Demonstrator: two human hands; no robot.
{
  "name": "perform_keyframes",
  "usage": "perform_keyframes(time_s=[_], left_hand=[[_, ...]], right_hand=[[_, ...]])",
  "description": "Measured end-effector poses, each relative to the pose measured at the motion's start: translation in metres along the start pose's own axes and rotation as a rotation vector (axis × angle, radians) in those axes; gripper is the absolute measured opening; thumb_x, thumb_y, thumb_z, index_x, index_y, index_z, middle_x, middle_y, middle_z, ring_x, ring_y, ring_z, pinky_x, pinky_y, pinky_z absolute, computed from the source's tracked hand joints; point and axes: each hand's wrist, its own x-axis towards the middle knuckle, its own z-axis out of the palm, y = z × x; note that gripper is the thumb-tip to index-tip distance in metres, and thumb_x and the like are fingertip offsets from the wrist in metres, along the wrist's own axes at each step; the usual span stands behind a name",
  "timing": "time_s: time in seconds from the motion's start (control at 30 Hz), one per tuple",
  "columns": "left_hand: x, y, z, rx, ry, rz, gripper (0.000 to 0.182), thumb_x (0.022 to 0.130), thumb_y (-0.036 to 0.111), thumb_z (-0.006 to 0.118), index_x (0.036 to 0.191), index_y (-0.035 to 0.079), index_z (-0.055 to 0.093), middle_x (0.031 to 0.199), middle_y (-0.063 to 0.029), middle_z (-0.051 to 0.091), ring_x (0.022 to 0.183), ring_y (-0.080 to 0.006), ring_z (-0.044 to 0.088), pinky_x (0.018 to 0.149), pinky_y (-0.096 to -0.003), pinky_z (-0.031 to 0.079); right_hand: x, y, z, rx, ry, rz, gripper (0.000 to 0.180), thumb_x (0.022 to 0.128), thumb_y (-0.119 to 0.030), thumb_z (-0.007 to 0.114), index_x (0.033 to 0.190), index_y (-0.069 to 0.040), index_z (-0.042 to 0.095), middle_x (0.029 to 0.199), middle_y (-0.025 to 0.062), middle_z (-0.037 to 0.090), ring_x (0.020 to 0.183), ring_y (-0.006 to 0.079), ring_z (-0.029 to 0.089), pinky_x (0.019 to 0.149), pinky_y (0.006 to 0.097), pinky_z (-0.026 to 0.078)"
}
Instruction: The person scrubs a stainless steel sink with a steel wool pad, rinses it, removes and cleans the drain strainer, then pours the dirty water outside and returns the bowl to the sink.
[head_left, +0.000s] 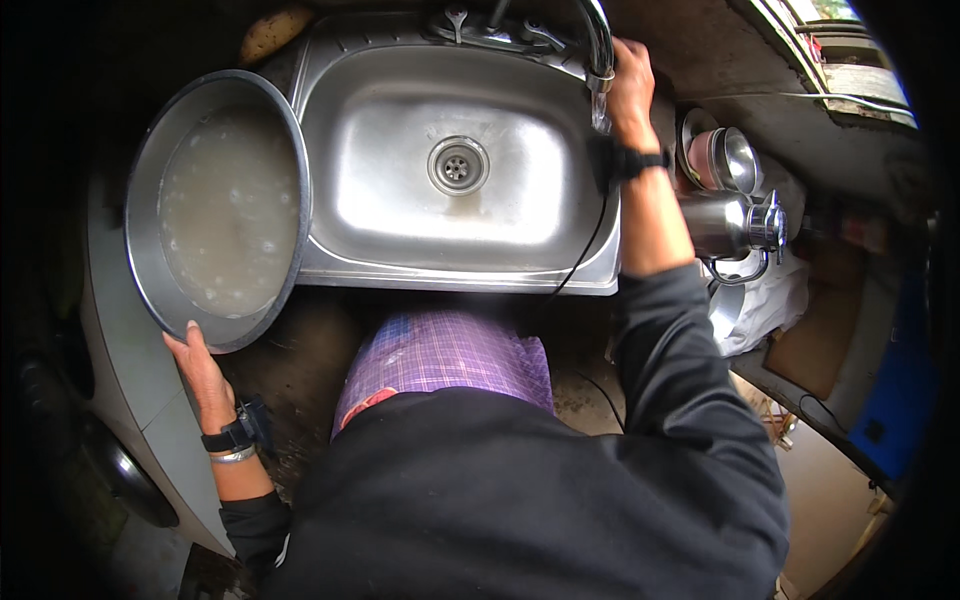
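Note:
A large grey basin (217, 322) of cloudy, whitish water (229, 214) stands at the left, against the side of a stainless steel sink (450, 259). My left hand (201, 375) grips the basin's near rim, thumb on top and the other fingers hidden below. Beyond the sink's back right corner, my right hand (632, 90) is at the chrome faucet spout (598, 37). Its fingers are partly hidden behind the spout, so I cannot tell whether they close around it. A short stream of water (598, 112) shows under the spout's mouth. The drain (457, 166) lies uncovered.
Two faucet handles (456, 22) rise behind the sink. A potato-like tuber (274, 34) lies at the back left. Stacked bowls (724, 159) and a steel vacuum jug (720, 225) stand right of my forearm. A black cable (589, 251) hangs from my right wrist across the sink's front edge.

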Motion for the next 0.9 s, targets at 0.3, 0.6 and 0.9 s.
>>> perform_keyframes(time_s=[0.3,0.6,0.9], left_hand=[[-0.003,0.004,0.001,-0.036,0.000,-0.045,0.054,0.088,0.012,0.043,0.135,-0.003,0.021,0.137,-0.0143,0.030,0.123,-0.0242,0.031,0.104,-0.0337,0.022],[-0.009,0.012,0.007,-0.045,0.039,-0.042,0.055,0.089,0.012,0.042,0.136,-0.001,0.019,0.138,-0.0137,0.029,0.124,-0.0231,0.031,0.104,-0.0335,0.022],[-0.009,0.013,0.009,-0.037,0.027,0.065,0.054,0.089,0.010,0.043,0.136,-0.003,0.019,0.138,-0.0146,0.028,0.124,-0.0236,0.030,0.104,-0.0338,0.021]], right_hand=[[-0.154,0.019,0.026,-0.529,-1.058,0.585,0.031,0.086,-0.024,0.046,0.113,-0.010,0.050,0.115,0.0225,0.045,0.098,0.0410,0.054,0.085,0.0439,0.045],[-0.186,-0.077,0.095,-0.027,-1.554,0.127,0.042,0.071,-0.002,0.060,0.111,-0.008,0.048,0.105,0.0202,0.057,0.101,0.0341,0.054,0.083,0.0410,0.045],[-0.117,-0.051,0.121,-0.236,-0.653,0.936,0.039,0.078,-0.001,0.051,0.115,0.001,0.039,0.117,0.0306,0.037,0.093,0.0424,0.056,0.078,0.0420,0.050]])
